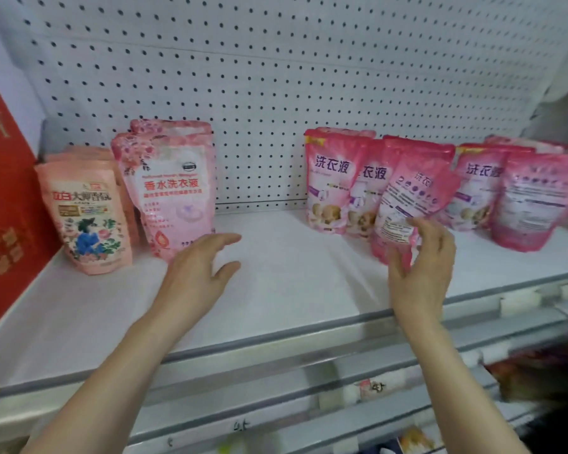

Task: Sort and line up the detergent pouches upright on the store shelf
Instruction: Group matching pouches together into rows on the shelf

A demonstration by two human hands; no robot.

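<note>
While a wide stretch of the white shelf [292,257] runs open from its grey front rail [276,342] back to the pegboard [276,77], pouches crowd both ends. At nine o'clock a peach pouch [86,217] and a pale pink pouch [171,191] stand upright, more behind them, beside a red box [0,208]. From one to three o'clock stands a row of deep pink pouches [332,181], some leaning. The left hand [200,267] hovers with fingers spread, holding nothing, at the pale pink pouch's foot. The right hand [423,267] cups the lower end of a tilted pouch [407,191] at two o'clock, thumb one side, fingers the other.
</note>
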